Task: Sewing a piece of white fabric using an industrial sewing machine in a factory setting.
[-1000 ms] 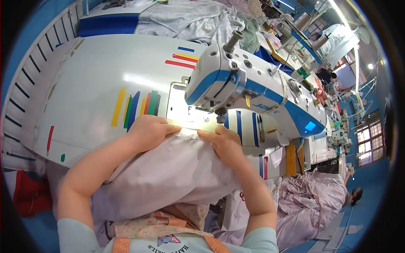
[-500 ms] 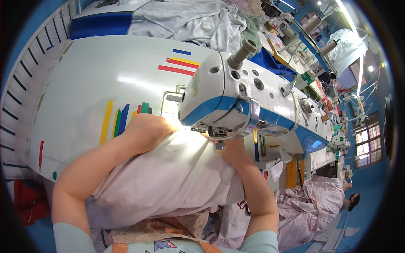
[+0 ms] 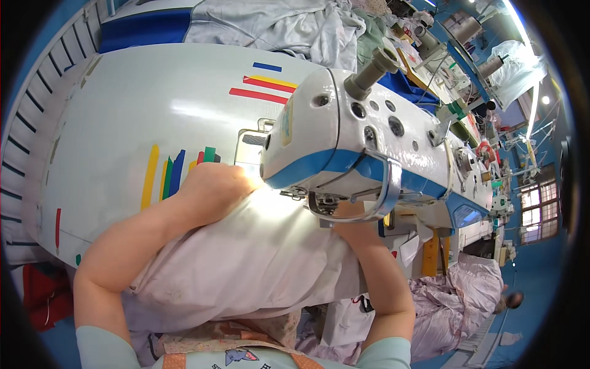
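The left hand [image 3: 212,187] lies palm down on a pale pinkish-white sheet of woven fabric [image 3: 258,258], just left of the head of a white and blue industrial sewing machine [image 3: 362,154]. Its fingers are hidden under a bright glare at the machine's needle area, so their spread cannot be told; the hand presses on the fabric and grips nothing visible.

The right hand [image 3: 353,216] is mostly concealed beneath the sewing machine's head and its curved metal guard; only the wrist and back of the hand show, resting against the fabric's right edge. The state of its fingers cannot be told.

The fabric is draped from the person's lap up onto the white sewing table [image 3: 123,111], with its upper edge lying under the machine head between the two hands. Both bare forearms rise from the lower edge of the view and flank the fabric.

On the table, strips of coloured tape in yellow, green, blue and red [image 3: 175,172] lie just left of the left hand. A second group of blue, yellow and red tape strips [image 3: 261,83] sits farther up the table, well apart from the hands. A heap of grey-white cloth [image 3: 289,27] lies at the table's far edge. A pile of light pink cloth [image 3: 464,295] rests low at the right, beyond the right forearm.
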The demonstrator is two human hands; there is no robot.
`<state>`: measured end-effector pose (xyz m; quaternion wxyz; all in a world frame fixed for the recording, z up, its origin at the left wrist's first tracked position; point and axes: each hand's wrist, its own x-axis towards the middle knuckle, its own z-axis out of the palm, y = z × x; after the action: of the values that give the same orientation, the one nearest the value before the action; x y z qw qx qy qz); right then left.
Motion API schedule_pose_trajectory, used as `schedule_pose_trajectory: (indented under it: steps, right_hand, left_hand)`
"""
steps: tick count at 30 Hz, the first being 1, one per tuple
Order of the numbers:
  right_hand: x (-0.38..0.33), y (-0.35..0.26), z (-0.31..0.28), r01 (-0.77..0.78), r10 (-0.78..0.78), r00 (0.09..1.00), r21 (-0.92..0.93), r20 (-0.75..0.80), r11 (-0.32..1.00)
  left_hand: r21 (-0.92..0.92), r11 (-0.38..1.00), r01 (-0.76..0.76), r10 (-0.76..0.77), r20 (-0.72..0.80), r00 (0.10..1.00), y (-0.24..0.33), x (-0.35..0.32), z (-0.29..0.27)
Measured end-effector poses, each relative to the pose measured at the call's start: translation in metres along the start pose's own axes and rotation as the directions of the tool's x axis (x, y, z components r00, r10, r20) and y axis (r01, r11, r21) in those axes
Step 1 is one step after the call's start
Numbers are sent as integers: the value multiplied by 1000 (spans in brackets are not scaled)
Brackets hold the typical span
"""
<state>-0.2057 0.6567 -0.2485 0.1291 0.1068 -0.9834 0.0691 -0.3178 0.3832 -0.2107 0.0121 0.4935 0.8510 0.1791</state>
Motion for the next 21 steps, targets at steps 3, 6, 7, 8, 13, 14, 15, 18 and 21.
schedule_pose_trajectory:
  steps: [3, 6, 7, 8, 13, 14, 15, 18, 21]
  right_hand:
    - [7, -4, 8, -53, 61, 997, 136, -54, 989]
    - [5, -14, 1, -196, 214, 976, 282, -34, 939]
    - [5, -15, -3, -168, 214, 973, 380, -85, 910]
    - [2, -18, -8, -262, 293, 956, 384, -21, 885]
    - [16, -23, -18, 34, -52, 971, -80, -233, 996]
    - [19, -25, -20, 34, -51, 971, -79, -232, 996]
    - [20, -28, -23, 28, -42, 979, -71, -202, 997]
    - [21, -37, -39, -137, 136, 991, 117, 13, 984]
    - [26, -44, -52, -301, 229, 944, 338, 236, 892]
  left_hand:
    - [-28, 999, 20, -21, -39, 999, 5, -1, -4]
    - [-277, 928, 250, -255, 21, 967, 8, -4, -8]
    - [-346, 914, 210, -193, 82, 978, 8, -5, -10]
    - [-434, 882, 185, -140, 133, 981, 8, -7, -11]
    - [-344, 939, -25, 51, 68, 996, 5, -9, -10]
    - [-319, 947, -27, 54, 75, 996, 4, -9, -9]
    - [-319, 947, -38, 60, 62, 996, 4, -8, -8]
    - [-227, 961, -155, 157, -6, 988, 2, -8, -6]
    - [-240, 970, -24, 55, 123, 991, 2, -8, -6]
